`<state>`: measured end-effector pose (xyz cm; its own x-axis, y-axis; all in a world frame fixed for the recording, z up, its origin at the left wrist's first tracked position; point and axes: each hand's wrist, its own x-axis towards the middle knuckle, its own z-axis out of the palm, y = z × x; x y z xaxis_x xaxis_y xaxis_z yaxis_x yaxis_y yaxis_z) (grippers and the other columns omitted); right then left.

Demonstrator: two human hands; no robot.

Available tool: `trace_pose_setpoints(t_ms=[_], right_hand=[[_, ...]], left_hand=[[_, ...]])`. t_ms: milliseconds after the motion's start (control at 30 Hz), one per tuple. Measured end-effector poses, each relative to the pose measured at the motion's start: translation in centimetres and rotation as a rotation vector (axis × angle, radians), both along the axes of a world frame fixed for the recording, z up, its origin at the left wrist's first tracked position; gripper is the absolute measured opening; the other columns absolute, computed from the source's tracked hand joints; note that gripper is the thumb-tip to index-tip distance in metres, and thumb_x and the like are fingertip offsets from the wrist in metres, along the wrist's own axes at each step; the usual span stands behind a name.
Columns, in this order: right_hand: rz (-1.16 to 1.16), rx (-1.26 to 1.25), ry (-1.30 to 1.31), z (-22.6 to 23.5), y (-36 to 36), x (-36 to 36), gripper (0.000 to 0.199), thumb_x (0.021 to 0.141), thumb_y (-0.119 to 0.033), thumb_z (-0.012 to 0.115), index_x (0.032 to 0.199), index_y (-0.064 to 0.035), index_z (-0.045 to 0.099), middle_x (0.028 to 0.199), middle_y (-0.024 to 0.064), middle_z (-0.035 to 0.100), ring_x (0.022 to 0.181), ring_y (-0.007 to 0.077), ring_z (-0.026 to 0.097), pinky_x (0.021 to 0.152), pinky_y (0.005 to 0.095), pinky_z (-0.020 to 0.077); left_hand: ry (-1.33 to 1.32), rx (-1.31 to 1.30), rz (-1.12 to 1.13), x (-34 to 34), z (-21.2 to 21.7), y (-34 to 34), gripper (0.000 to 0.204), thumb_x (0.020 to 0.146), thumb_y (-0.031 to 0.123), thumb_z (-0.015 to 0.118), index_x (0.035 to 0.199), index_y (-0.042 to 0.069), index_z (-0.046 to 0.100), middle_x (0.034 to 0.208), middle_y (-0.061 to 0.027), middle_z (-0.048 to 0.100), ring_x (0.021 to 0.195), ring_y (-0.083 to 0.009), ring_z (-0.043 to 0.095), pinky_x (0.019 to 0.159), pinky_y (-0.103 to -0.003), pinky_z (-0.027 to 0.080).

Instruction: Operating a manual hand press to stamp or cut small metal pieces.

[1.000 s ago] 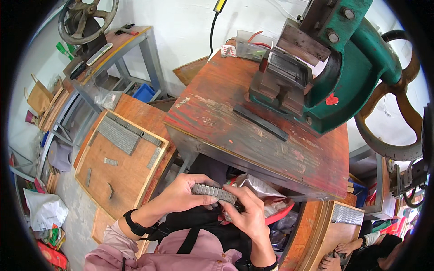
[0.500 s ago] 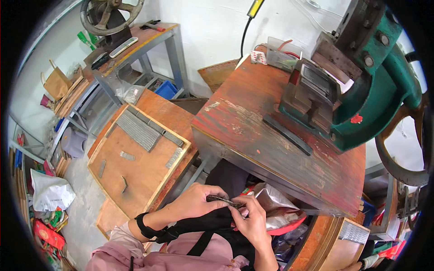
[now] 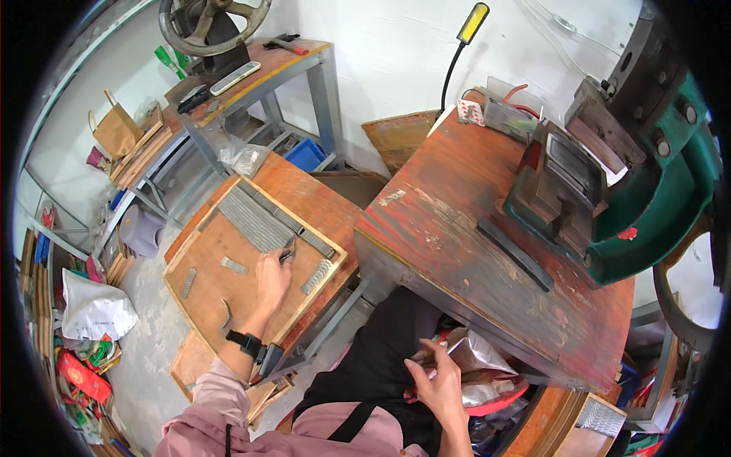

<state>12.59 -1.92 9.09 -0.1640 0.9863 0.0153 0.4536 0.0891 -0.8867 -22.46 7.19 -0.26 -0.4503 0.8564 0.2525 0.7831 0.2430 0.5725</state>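
My left hand (image 3: 272, 280) is over the shallow wooden tray (image 3: 177, 298), its fingers pinched on a small dark strip (image 3: 285, 256). The strip is at the lower right end of a block of closely set grey metal strips (image 3: 255, 218); whether they touch cannot be made out. More grey pieces (image 3: 234, 265) lie apart on the tray, with a curved dark piece (image 3: 227, 312) near my left wrist. My right hand (image 3: 438, 381) hovers above my lap, thumb and fingers apart and bent, with nothing visible held, beside a silver-lined red bag (image 3: 476, 365).
A green hand press (image 3: 647, 228) stands on the worn red bench (image 3: 426, 236), with a dark flat bar (image 3: 515, 254) in front of it. A yellow-headed lamp (image 3: 474, 23) rises behind. Further left, a handwheel machine (image 3: 213, 30) stands on another table.
My left hand has gone from my lap to the tray on the left, taking the dark strip out of my right hand. My right hand has stayed near my lap. The view has shifted.
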Motion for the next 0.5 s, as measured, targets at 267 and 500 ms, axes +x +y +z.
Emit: trace_pose_setpoints(t_ms=[267, 500], right_hand=[[0.004, -0.093, -0.043, -0.3, 0.5, 0.4, 0.032, 0.082, -0.012, 0.07, 0.109, 0.0033, 0.061, 0.088, 0.0188, 0.065, 0.076, 0.0304, 0.066, 0.067, 0.0354, 0.0509], [0.045, -0.071, -0.071, -1.2, 1.2, -0.2, 0.03, 0.083, -0.013, 0.07, 0.107, 0.0019, 0.063, 0.089, 0.0195, 0.065, 0.079, 0.0342, 0.065, 0.069, 0.036, 0.0513]], left_hand=[[0.326, -0.063, 0.224, -0.9, -3.1, 2.0, 0.034, 0.078, 0.019, 0.07, 0.11, 0.006, 0.066, 0.118, -0.013, 0.059, 0.11, -0.0324, 0.05, 0.089, -0.043, 0.039], [0.501, -0.04, 0.17, -0.5, -3.8, 1.5, 0.039, 0.074, 0.022, 0.073, 0.11, 0.007, 0.067, 0.123, -0.0134, 0.054, 0.121, -0.036, 0.043, 0.095, -0.048, 0.034]])
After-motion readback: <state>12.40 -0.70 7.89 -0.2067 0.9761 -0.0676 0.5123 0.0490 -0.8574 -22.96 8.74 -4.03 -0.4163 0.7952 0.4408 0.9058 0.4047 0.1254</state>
